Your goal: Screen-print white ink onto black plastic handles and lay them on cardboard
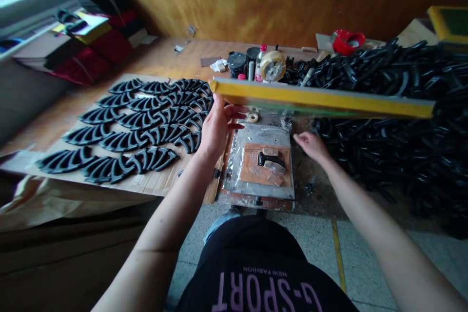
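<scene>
My left hand (216, 124) is at the left end of a yellow-edged screen printing frame (321, 98), its thumb against the corner and its other fingers spread below. The frame is raised and seen nearly edge-on. Below it, a black T-shaped plastic handle (271, 160) with a small white mark lies in a holder on an orange-brown board (250, 175). That board rests on a grey plate (237, 187). My right hand (310, 145) hovers by the plate's right edge, fingers curled together; whatever they may hold is hidden.
Rows of black handles (146, 126) lie on cardboard at left. A large heap of black handles (395, 156) covers the right side. Behind are a tape roll (273, 66), dark tubs (237, 63), a red-capped bottle (261, 61) and a red tape dispenser (347, 42). Boxes (84, 53) stand by the window.
</scene>
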A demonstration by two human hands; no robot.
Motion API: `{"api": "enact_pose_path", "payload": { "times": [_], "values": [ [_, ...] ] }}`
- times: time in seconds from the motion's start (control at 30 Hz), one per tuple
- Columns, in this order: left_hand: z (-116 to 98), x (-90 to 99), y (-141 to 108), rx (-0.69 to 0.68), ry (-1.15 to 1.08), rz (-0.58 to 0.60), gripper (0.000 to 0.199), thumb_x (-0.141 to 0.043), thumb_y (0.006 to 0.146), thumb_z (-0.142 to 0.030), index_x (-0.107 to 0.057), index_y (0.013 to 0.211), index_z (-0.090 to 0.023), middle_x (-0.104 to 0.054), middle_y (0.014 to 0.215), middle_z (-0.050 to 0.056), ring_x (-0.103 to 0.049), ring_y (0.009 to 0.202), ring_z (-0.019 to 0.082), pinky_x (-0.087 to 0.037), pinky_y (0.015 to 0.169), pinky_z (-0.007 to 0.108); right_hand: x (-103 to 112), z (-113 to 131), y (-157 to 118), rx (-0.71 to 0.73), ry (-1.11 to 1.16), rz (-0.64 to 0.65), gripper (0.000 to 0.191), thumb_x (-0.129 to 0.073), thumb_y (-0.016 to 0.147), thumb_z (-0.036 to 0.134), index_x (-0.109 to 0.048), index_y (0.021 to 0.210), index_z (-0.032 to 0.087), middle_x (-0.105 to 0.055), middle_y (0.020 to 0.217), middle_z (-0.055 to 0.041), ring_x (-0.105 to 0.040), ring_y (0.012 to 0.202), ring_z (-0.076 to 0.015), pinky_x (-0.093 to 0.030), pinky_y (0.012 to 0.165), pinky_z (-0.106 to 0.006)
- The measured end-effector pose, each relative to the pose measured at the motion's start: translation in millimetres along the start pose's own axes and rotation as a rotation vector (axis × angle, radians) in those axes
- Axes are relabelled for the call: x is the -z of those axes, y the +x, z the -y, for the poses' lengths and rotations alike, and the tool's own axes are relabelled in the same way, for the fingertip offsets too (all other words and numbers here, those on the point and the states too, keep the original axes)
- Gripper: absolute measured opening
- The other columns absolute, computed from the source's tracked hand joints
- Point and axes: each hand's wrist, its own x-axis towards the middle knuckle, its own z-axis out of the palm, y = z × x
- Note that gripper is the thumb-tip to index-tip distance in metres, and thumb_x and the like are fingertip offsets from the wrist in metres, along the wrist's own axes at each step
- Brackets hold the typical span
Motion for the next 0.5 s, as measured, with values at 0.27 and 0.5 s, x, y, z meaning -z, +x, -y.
{"api": "enact_pose_path", "payload": {
  "times": [0.27,0.5],
  "values": [
    [117.8,-13.6,-92.0,0.685,-0.114,0.084,0.053,-0.056,0.084,-0.061,-0.056,0.112,-0.016,-0.07,0.104,0.015,-0.068,0.084,0.021,-0.053,0.062,0.028,-72.8,84.2,-82.2,0.101,-0.166,0.081,0.015,-0.05,0.095,0.027,-0.058,0.085,0.018,-0.065,0.082,-0.011,-0.058,0.083,-0.0232,-0.044,0.074,-0.033],
    [140.6,53.3,-119.8,0.643,-0.018,-0.214,0.044,-0.057,0.082,-0.059,-0.05,0.095,-0.018,-0.07,0.093,0.009,-0.069,0.073,0.019,-0.054,0.06,0.03,-54.7,78.6,-74.8,0.427,0.109,0.117,0.021,-0.044,0.093,0.015,-0.063,0.084,0.02,-0.066,0.086,-0.0051,-0.057,0.087,-0.0185,-0.045,0.08,-0.03]
  ]
}}
